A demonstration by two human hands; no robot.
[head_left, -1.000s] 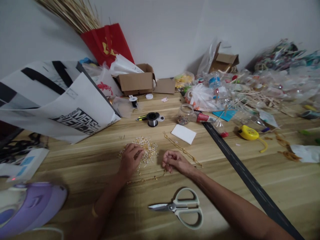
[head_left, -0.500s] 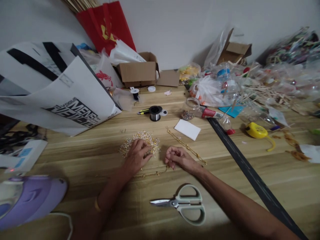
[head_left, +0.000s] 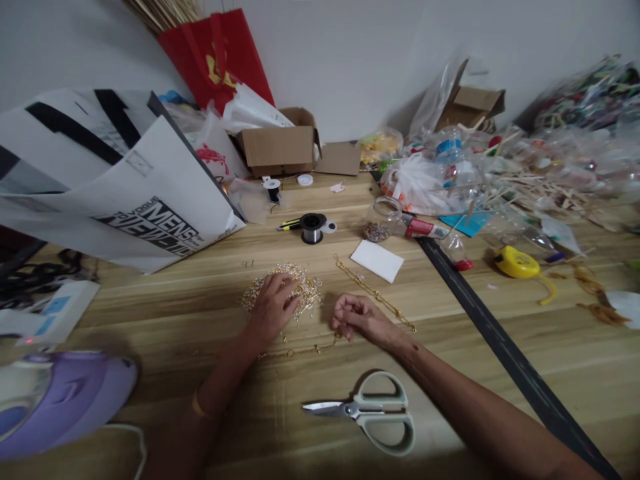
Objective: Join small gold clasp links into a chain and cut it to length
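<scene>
My left hand (head_left: 273, 303) rests on a loose pile of small gold and clear beads (head_left: 309, 288), its fingers a little apart; whether a bead is under the fingertips is hidden. Closed in a pinch, my right hand (head_left: 357, 316) holds the right end of a thin gold chain (head_left: 303, 351), which trails left along the table toward my left forearm. A second gold chain (head_left: 373, 291) lies slantwise just beyond my right hand. Scissors (head_left: 370, 407) with pale green handles lie nearer to me, blades pointing left.
Beyond my hands are a wire spool (head_left: 313, 229), a white card (head_left: 377, 260) and a jar of beads (head_left: 379, 223). A yellow tape measure (head_left: 517, 262) sits right, near plastic bottles. A purple iron (head_left: 75, 403) and a large white bag (head_left: 150, 193) stand left.
The whole view has shifted slightly. My left hand has moved very little over the bead pile, and my right hand keeps its pinch on the chain.
</scene>
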